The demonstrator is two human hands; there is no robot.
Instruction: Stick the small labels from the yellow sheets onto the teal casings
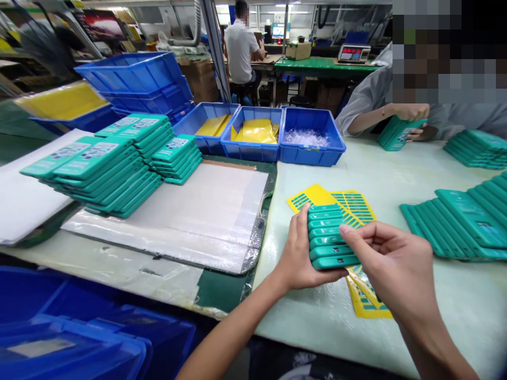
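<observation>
A small stack of flat green plastic cases (325,232) is held up over the table in my left hand (293,258), whose fingers and thumb wrap around its side and underside. My right hand (400,264) is closed, with the thumb pressed to the edges of the stacked cases. Whether a small piece lies under that thumb is hidden. Just behind and below the stack lie yellow label sheets (358,203) with rows of green strips. To the right, several more green cases (471,221) lean over one another in a row.
Tall piles of green cases (99,163) stand on a white sheet (222,211) at left. Along the back sit blue bins (312,155) with yellow sheets and clear small pieces. A co-worker's hands (410,113) hold green cases at far right. Blue crates (79,338) are at lower left.
</observation>
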